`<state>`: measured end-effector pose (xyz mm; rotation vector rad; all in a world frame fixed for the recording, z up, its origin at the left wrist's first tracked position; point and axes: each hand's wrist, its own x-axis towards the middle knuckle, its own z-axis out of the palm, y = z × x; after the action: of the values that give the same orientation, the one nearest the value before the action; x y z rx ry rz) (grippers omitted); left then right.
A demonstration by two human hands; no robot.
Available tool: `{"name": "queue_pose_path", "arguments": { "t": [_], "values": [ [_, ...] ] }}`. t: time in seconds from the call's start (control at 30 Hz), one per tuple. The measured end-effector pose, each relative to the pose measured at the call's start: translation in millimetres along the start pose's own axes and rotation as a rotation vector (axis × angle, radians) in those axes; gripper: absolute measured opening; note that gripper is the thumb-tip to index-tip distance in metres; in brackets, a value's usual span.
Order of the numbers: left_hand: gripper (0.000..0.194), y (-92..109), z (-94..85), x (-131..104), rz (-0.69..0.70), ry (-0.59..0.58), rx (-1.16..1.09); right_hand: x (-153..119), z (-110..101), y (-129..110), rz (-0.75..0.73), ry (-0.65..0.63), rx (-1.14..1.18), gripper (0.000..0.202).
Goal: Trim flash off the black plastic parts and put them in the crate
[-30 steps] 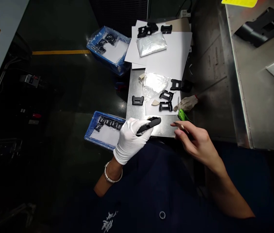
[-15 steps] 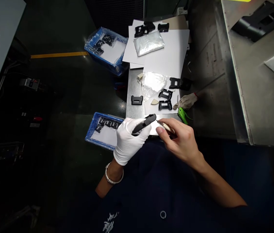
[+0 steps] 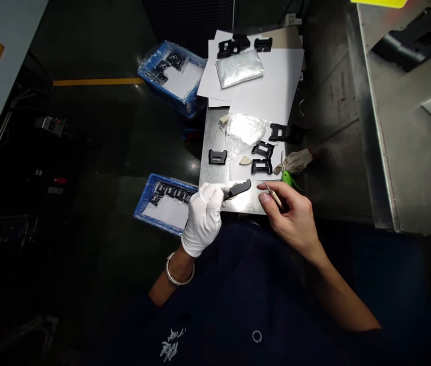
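Observation:
My left hand point(image 3: 203, 218), in a white glove, is closed on one end of a black plastic part point(image 3: 240, 188), seen edge-on over the near end of the metal table point(image 3: 243, 204). Bare, my right hand point(image 3: 289, 208) grips a slim knife point(image 3: 275, 197) with a pale handle, its thin tip pointing up and left. A small gap separates the tip from the part. Past the hands lie several black frame-shaped parts, among them one on bare metal point(image 3: 217, 157) and one on white paper point(image 3: 261, 166). A green-handled tool point(image 3: 288, 178) rests by the table's right edge.
Two blue bins point(image 3: 143, 202) point(image 3: 150, 81) lined with plastic hold black parts at the left. A clear plastic bag point(image 3: 246, 129), a packed bag point(image 3: 240, 68) and a work glove point(image 3: 295, 161) lie on the table. A metal cabinet point(image 3: 381, 168) stands at the right.
My left hand has turned the black part and now grips it by one end. My right hand has drawn the knife back to the right, away from the part. The view has shifted slightly.

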<state>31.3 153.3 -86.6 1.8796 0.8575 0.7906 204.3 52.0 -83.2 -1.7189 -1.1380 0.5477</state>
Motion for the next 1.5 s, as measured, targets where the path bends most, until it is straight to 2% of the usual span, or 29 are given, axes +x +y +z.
{"name": "queue_pose_path", "arguments": {
  "t": [0.13, 0.23, 0.43, 0.93, 1.33, 1.5],
  "values": [
    [0.034, 0, 0.6, -1, 0.037, -0.051, 0.021, 6, 5, -1, 0.104, -0.09, 0.279, 0.034],
    [0.032, 0, 0.8, -2, 0.079, -0.056, 0.018, 9, 7, -3, 0.132, -0.137, 0.382, 0.031],
    [0.031, 1, -3.1, -2, 0.163, -0.051, -0.01, 4, 5, 2, 0.129, -0.16, 0.396, 0.019],
    [0.037, 2, -8.5, 3, 0.325, -0.068, 0.065, -6, 0, 1, 0.107, -0.128, 0.392, 0.019],
    [0.034, -4, -10.1, 9, 0.343, -0.124, 0.068, -8, -2, 6, 0.135, -0.109, 0.4, 0.018],
    [0.036, -6, -9.3, 12, 0.346, -0.182, 0.066, -8, 0, 10, 0.135, -0.125, 0.395, 0.017]
  ]
}}
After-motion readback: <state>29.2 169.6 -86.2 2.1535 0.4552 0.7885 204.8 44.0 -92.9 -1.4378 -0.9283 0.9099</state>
